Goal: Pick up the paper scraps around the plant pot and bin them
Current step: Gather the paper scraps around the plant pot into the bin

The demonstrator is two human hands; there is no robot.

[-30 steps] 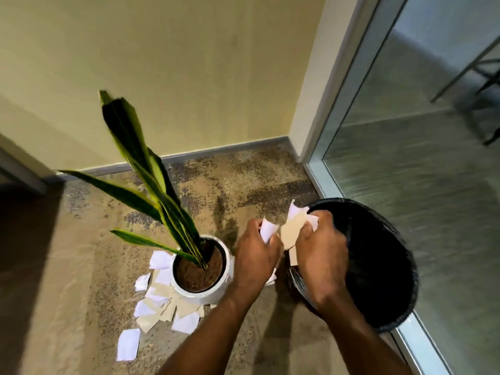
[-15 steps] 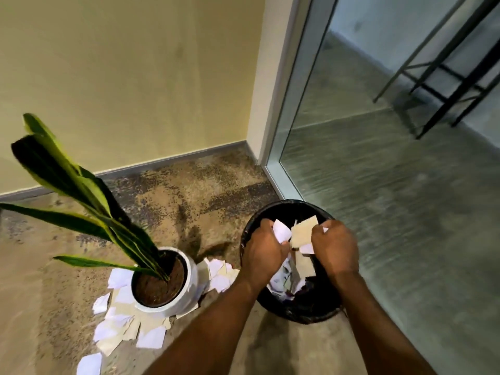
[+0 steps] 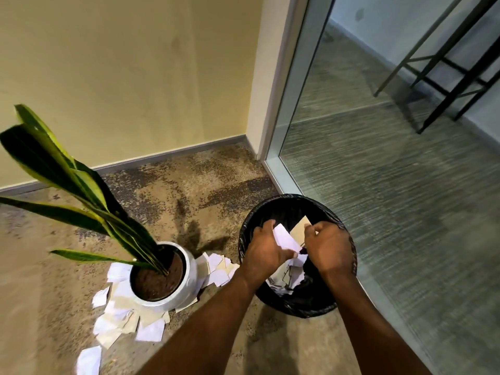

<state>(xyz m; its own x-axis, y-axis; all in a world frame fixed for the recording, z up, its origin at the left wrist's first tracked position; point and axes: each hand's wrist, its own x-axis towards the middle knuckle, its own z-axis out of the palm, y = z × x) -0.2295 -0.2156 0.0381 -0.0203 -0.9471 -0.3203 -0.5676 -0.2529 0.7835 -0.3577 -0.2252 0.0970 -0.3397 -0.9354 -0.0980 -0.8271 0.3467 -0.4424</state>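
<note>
A round black bin (image 3: 286,205) lined with a black bag stands on the floor beside the glass wall. Over its mouth, my left hand (image 3: 266,246) pinches a white scrap (image 3: 284,235) and my right hand (image 3: 328,246) holds a tan scrap (image 3: 299,228). Loose scraps (image 3: 284,277) lie inside the bin below the hands. To the left, a white plant pot (image 3: 186,288) with long green leaves is ringed by white and tan paper scraps (image 3: 121,318) on the carpet, and more scraps (image 3: 217,269) lie between pot and bin.
A yellow wall (image 3: 135,77) with a grey skirting closes the back. A glass partition (image 3: 378,158) with a metal frame runs along the right, close behind the bin. Dark table legs (image 3: 446,77) show beyond the glass. One stray white scrap (image 3: 88,359) lies near the lower left.
Both hands carried the scraps from beside the pot to over the bin and have sunk lower into its mouth. Some scraps have dropped in; the view has swung right.
</note>
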